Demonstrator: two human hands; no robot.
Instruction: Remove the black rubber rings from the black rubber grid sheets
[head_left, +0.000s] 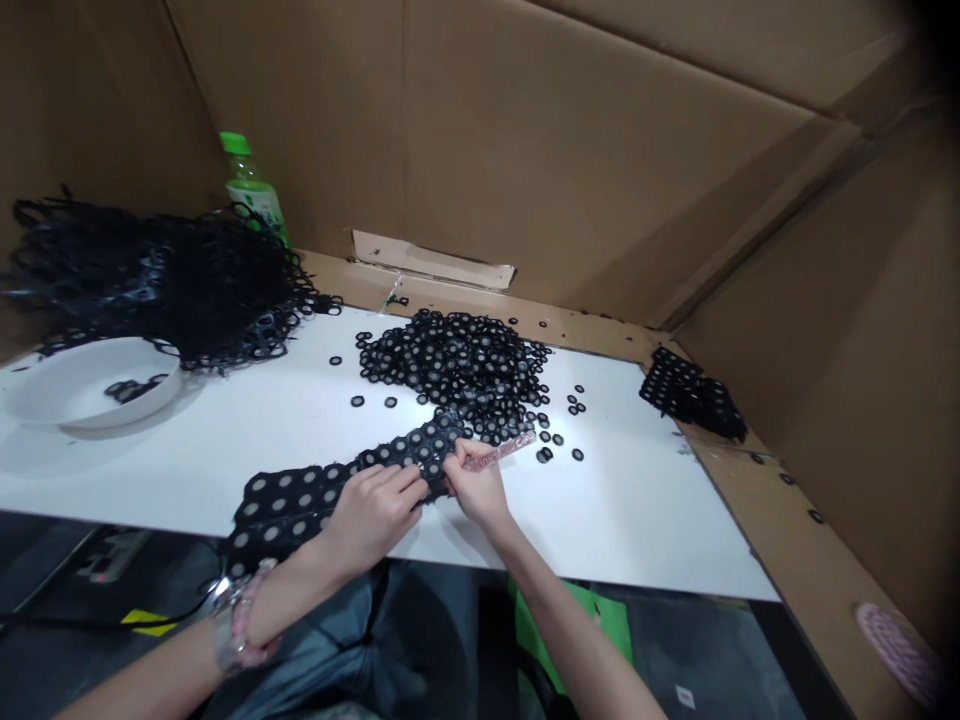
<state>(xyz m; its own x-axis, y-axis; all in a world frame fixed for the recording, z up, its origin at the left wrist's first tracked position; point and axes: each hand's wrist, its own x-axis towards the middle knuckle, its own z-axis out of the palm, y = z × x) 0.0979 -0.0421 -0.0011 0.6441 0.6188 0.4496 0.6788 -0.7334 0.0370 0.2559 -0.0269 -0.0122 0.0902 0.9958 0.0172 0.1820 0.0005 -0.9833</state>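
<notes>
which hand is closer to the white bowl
Left. The left hand rests on the black perforated sheet, on the same side of the table as the white bowl. The right hand, holding a pink tool, is farther off.

I see a black perforated sheet [315, 495] of rings with pale centres lying flat across the white table's near edge, and a pinkish translucent stick [501, 452] angled beside it.

Brown cardboard walls [570, 150] around a white tabletop [637, 500], dark floor [45, 560] below
</notes>
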